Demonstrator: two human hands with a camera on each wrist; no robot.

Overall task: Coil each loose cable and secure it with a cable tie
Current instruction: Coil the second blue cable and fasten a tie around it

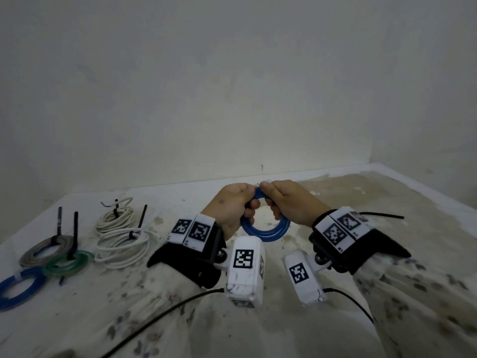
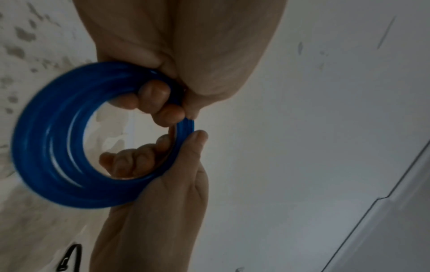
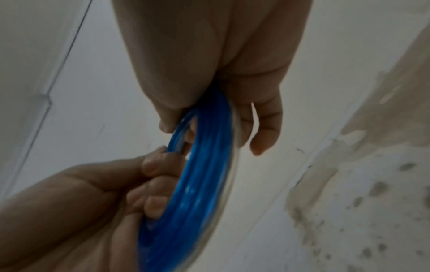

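Blue cable (image 1: pixel 265 228): wound into a small ring and held up off the table (image 1: pixel 387 192), about the middle of the scene, between both hands.
Left hand (image 1: pixel 229 205): fingers curled through the ring's upper left, thumb clamped on the outside.
Right hand (image 1: pixel 289 202): thumb and fingers pinched on the top right of the ring, right beside the left thumb.
Feel: probably light and springy, plastic-coated and a bit slick; turns are likely to pop open if let go.
Where to grab: best held across all the turns at once, leaving a free stretch of ring for a tie.
Cable tie: a black tie (image 1: pixel 382 216) can be seen far right on the table, behind the right wrist; none is on this ring yet, as far as can be told.
Done pile: white coils (image 1: pixel 121 236), a green one (image 1: pixel 68 263), a grey one (image 1: pixel 46 250) and another blue one (image 1: pixel 20 288) sit far left, most with black ties sticking up.
Hard to see: loose cable ends are hidden under the fingers; both wrist views are blurred.
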